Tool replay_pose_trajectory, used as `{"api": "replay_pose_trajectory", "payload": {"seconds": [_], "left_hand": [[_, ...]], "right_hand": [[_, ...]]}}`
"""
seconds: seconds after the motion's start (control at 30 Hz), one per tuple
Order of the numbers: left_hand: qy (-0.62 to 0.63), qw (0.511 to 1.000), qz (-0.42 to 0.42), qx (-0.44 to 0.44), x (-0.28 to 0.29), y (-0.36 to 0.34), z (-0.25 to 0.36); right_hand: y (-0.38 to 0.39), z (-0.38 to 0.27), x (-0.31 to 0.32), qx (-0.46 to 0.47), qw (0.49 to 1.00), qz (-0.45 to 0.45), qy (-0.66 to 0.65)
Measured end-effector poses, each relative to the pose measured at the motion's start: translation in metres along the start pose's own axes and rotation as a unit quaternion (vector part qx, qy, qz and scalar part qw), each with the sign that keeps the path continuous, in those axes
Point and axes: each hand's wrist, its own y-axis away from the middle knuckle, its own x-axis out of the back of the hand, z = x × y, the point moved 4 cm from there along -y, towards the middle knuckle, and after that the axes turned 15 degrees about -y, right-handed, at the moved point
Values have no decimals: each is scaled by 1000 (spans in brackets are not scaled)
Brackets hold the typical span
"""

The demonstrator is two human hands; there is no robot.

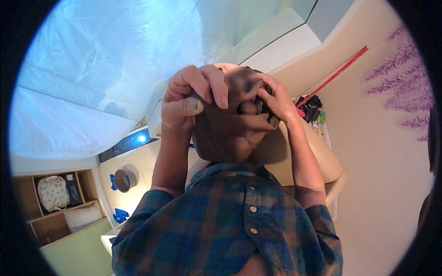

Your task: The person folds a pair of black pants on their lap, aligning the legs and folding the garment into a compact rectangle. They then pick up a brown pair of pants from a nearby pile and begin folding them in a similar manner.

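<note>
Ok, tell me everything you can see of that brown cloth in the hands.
The brown cloth is a dark, soft-looking fabric, bunched and creased, held up in front of the plaid shirt. The left hand pinches its upper left edge, thumb across the front and fingers curled over the top. The right hand grips its upper right part, where the fabric folds around the fingers. Its lower part hangs loose in a rounded lump. What kind of item it is cannot be told.

Left hand (pixel 186 99) and right hand (pixel 271 99) both gripping dark brown cloth (pixel 225 133), raised above plaid shirt (pixel 221 225); red pole (pixel 334 76) against wall, shelf (pixel 55 202) lower left.
</note>
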Motion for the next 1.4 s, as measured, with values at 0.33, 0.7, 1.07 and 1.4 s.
{"api": "replay_pose_trajectory", "payload": {"seconds": [0.33, 0.7, 1.07, 1.4], "left_hand": [[-140, 969, 119, 162, 51, 54, -3], [-269, 882, 118, 369, 71, 93, -45], [-311, 889, 14, 336, 24, 36, -45], [-270, 878, 147, 366, 13, -3, -50]], "right_hand": [[-15, -31, 46, 29, 971, 221, -83], [-19, -131, 39, 170, 951, 218, 143], [-30, -169, 28, 325, 901, 203, 203], [-52, -167, 0, 277, 936, 132, 174]]}}
